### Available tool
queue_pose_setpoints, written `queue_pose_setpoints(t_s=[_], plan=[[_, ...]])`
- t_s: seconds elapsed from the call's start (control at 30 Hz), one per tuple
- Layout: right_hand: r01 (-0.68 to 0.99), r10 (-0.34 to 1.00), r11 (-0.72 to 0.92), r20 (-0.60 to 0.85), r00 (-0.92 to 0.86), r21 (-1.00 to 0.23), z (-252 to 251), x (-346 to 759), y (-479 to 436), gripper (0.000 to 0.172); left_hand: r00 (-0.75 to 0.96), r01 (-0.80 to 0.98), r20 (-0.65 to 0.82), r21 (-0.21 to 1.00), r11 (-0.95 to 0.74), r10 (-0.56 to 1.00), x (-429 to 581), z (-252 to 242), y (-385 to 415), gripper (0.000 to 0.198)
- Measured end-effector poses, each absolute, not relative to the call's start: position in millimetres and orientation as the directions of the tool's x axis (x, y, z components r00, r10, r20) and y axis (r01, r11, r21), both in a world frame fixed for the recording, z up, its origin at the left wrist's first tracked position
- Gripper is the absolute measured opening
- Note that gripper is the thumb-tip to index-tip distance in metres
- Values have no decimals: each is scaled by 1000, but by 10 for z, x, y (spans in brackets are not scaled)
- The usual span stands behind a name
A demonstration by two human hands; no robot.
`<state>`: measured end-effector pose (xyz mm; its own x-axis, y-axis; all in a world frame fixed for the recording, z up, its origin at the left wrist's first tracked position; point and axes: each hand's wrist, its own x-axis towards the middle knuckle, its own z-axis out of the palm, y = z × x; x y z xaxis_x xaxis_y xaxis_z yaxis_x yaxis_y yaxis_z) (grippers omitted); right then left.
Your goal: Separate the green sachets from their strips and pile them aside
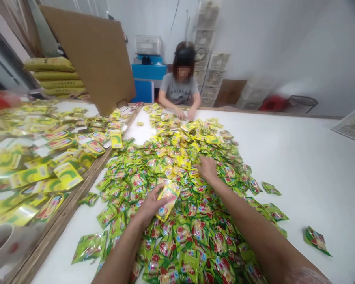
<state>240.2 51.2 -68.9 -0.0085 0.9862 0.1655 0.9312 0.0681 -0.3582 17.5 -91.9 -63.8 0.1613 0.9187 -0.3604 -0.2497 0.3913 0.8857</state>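
A big heap of small green and yellow sachets [183,185] with red markings covers the middle of the white table [307,173]. My left hand [149,205] is closed round a small stack of sachets [167,199], held just above the heap. My right hand [207,169] reaches farther into the heap, palm down, fingers curled onto the sachets there; what it grips is hidden. Both forearms stretch from the bottom edge over the heap.
Across the table a person in a grey shirt [180,91] handles sachets with both hands. On the left, a wooden-edged tray [62,215] holds more sachets. A cardboard sheet [91,51], yellow sacks [51,75] and a blue cabinet [148,77] stand behind. Loose sachets [316,239] lie right.
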Motion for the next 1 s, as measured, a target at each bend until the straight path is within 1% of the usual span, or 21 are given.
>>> queue_pose_setpoints(t_s=[0.03,0.07,0.1,0.13,0.17,0.2,0.27,0.33,0.4,0.5,0.57,0.63,0.7,0.77,0.8,0.87,0.93,1.0], plan=[[908,978,90,208,-4,-408,-683,2378,455,12,164,-243,-356,889,388,920,174,-648,-913,64],[867,972,107,236,12,-487,-661,2341,377,15,167,-229,-358,892,390,918,172,-660,-907,63],[796,972,118,234,30,-593,-629,2293,284,20,166,-211,-365,894,395,916,170,-671,-900,62],[697,982,115,188,28,-708,-593,2237,183,26,156,-192,-370,898,396,916,168,-682,-893,60],[582,994,98,111,-13,-807,-559,2175,78,31,144,-178,-370,902,392,918,168,-690,-889,58],[475,995,74,35,-91,-877,-533,2112,-21,36,137,-171,-362,908,382,922,167,-694,-887,57],[357,965,54,-43,-259,-932,-518,1997,-182,42,143,-171,-326,922,348,935,164,-685,-896,53],[341,942,72,-49,-332,-937,-540,1927,-268,49,169,-157,-288,936,314,943,153,-653,-918,51],[361,933,91,-47,-357,-928,-562,1915,-285,52,211,-129,-260,948,290,942,137,-608,-949,49],[399,894,97,-96,-437,-912,-546,1956,-255,51,270,-120,-255,948,295,929,120,-570,-981,45],[432,860,103,-138,-491,-896,-520,1976,-244,49,274,-122,-266,944,308,924,120,-589,-983,44],[462,838,120,-160,-522,-879,-509,1970,-255,49,248,-96,-244,957,275,937,129,-633,-969,42],[462,842,125,-153,-518,-878,-518,1945,-284,43,224,-58,-197,975,215,955,138,-675,-949,40],[401,884,91,-111,-453,-911,-526,1914,-323,32,206,-33,-169,983,180,964,143,-693,-930,40],[356,910,80,-78,-407,-931,-523,1899,-345,31,200,-28,-169,984,179,965,143,-692,-923,41],[325,945,131,19,-326,-937,-500,1874,-396,27,187,-18,-175,983,182,967,144,-678,-914,42],[389,943,250,132,-304,-887,-465,1853,-453,19,170,-30,-169,984,177,971,148,-662,-913,42],[460,930,320,182,-319,-828,-436,1837,-511,18,151,-74,-160,982,173,975,156,-655,-914,43]])
